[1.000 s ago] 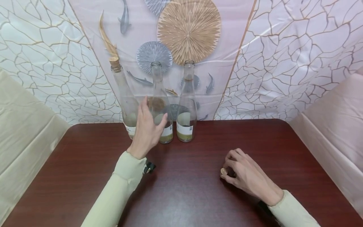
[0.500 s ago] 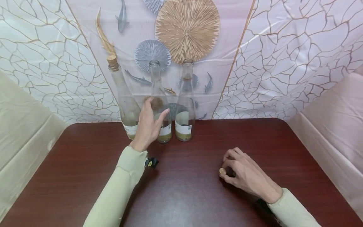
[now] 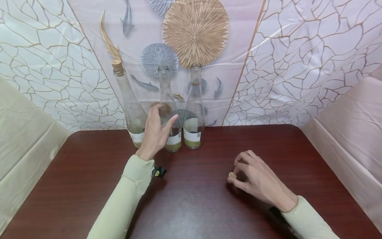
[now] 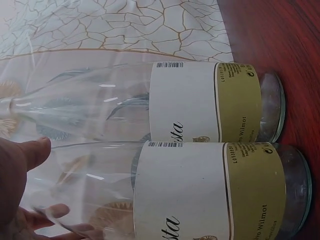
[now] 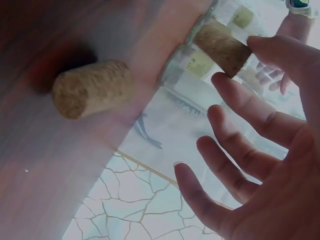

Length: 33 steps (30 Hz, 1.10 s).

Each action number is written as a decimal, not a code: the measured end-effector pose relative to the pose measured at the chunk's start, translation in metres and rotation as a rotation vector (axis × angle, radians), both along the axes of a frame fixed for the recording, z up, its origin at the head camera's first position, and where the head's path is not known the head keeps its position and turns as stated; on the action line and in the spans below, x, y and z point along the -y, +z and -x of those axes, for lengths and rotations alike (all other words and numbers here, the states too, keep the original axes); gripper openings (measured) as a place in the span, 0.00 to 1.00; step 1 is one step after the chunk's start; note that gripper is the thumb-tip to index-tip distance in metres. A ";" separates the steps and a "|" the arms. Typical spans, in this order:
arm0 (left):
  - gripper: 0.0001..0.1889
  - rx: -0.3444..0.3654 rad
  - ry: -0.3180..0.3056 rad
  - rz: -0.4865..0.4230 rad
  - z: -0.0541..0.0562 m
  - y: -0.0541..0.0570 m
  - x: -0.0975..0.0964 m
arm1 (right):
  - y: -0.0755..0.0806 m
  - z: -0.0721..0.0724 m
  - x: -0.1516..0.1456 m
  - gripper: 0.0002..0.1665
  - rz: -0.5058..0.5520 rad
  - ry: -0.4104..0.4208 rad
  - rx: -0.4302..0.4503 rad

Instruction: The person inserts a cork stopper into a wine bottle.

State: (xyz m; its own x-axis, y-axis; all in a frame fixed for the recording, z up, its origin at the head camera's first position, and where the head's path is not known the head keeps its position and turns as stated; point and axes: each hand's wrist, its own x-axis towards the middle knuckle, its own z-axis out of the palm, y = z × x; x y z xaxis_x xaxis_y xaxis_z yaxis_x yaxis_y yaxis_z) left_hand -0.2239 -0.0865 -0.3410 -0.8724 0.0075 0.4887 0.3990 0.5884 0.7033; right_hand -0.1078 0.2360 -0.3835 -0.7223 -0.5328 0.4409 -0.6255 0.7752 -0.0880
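Note:
My left hand (image 3: pixel 153 134) grips the middle clear glass bottle (image 3: pixel 170 113), thumb on its right side and fingers round the far left side. Its mouth is uncorked. In the left wrist view the thumb (image 4: pixel 37 152) lies at the glass above the white and olive label (image 4: pixel 185 195). My right hand (image 3: pixel 258 179), low over the right of the table, pinches a cork (image 5: pixel 222 47) between thumb and index finger, the other fingers spread. Below that hand a second cork (image 5: pixel 92 90) lies on its side on the table; the head view hides it.
A bottle stoppered with a cork (image 3: pixel 116 65) stands left of my left hand. Close to the right of the gripped one is another uncorked bottle (image 3: pixel 194 106). Behind the dark red table (image 3: pixel 191 202) hangs a patterned cloth (image 3: pixel 292 79).
My left fingers have curled further round the middle bottle, which has shifted slightly towards the right bottle. My right hand has risen a little with its cork.

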 end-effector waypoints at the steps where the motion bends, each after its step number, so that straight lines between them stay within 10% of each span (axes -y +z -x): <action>1: 0.32 0.004 0.001 0.004 -0.001 0.000 0.000 | 0.002 0.000 0.000 0.15 0.007 -0.001 -0.002; 33: 0.32 0.065 -0.072 0.118 -0.034 0.011 0.002 | 0.061 0.005 0.004 0.07 0.276 0.046 -0.117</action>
